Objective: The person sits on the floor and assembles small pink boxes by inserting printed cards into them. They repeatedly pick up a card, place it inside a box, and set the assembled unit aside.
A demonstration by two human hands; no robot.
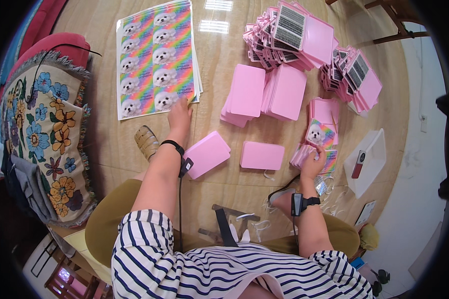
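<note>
My left hand is at the lower right corner of a stack of printed sticker sheets, where a yellowish corner lifts by the fingertips; whether they pinch it cannot be told. The sheets show a white dog on rainbow stripes. My right hand is on small pink cases at the right, its fingers bent over them, beside a case bearing a dog sticker. Between my arms lie a tilted pink case pile and a straighter pink stack.
Taller pink case stacks stand ahead. Behind are piles of open eyelash cases and more at the right. A white plastic bin stands at the right, near white strips on the floor. A flowered cloth covers a seat at the left.
</note>
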